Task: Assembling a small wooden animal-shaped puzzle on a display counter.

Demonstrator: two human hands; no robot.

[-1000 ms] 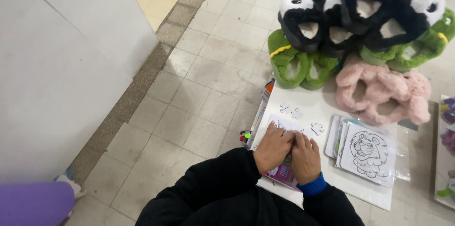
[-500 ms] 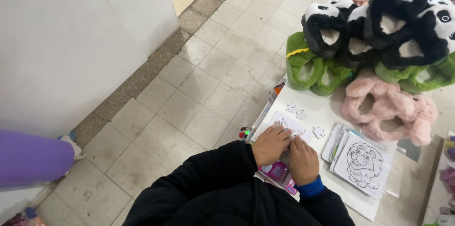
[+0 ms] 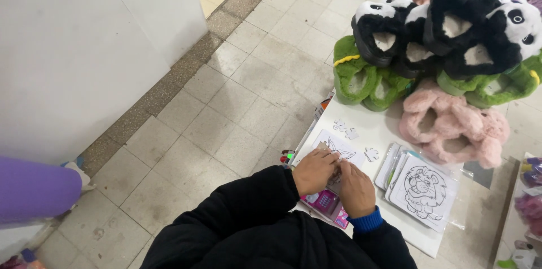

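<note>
My left hand and my right hand rest side by side, palms down, on a white jigsaw puzzle with a black line drawing. Both hands press on the puzzle's near part, fingers together. Whether a piece sits under the fingers is hidden. Loose white puzzle pieces lie just beyond the puzzle, and another piece lies to its right. The puzzle lies on a white board. Under my hands a pink toy package shows.
A bagged lion line-drawing puzzle lies right of my hands. Plush slippers are piled behind: green, pink, panda. Another person's purple-clad leg stands at the left by a white wall. Tiled floor spreads left.
My view has swung a little left and down; the purple leg has come further into view. My hands stay on the puzzle with only small shifts of the fingers.
</note>
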